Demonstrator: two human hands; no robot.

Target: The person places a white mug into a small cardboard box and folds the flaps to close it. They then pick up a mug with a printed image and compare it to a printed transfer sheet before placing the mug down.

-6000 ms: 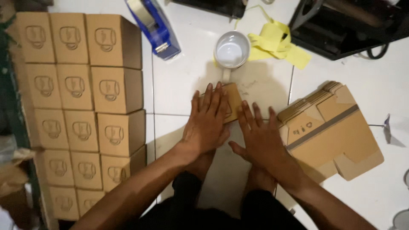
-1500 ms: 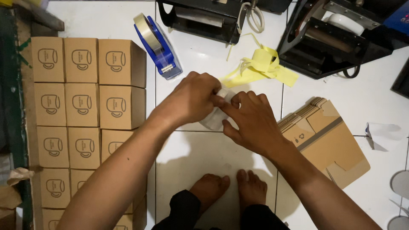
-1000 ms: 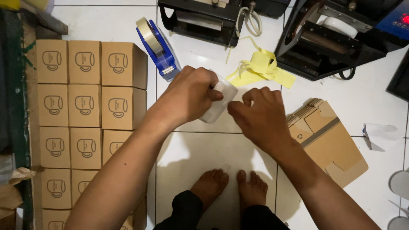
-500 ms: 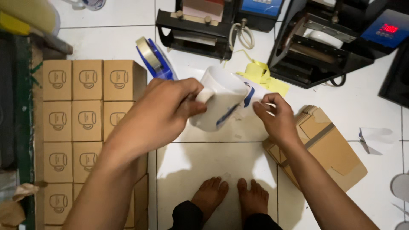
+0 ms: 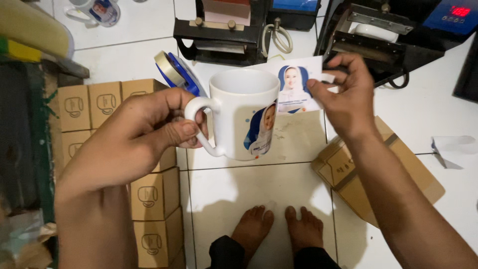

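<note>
Holding a white mug (image 5: 244, 114) up over the tiled floor (image 5: 239, 199), your left hand (image 5: 142, 139) has fingers hooked through the handle and curled shut around it. Mug is upright, open rim facing you, a printed portrait patch on its right side. Your right hand (image 5: 343, 94) pinches a printed paper sheet (image 5: 296, 87) at its right edge, thumb and fingertips closed narrow on it; sheet sits just behind and right of the mug's rim, touching or nearly touching it, cannot tell which. Sheet shows the same kind of portrait print.

Below the mug, your bare feet (image 5: 279, 229) rest on the tile. Left side: rows of small brown cardboard boxes (image 5: 99, 107) with a mug outline on each, stacked tight together. A blue tape dispenser (image 5: 177, 74) lies just behind your left hand, near the boxes. Right of your right forearm, a flattened cardboard piece (image 5: 413, 169) lies on the floor. Top of frame: two black heat press machines (image 5: 224, 30), the right-hand one with a lit display. Another printed mug (image 5: 99, 10) stands at top left, well apart from your hands. A scrap of white paper (image 5: 453, 147) lies at far right.
</note>
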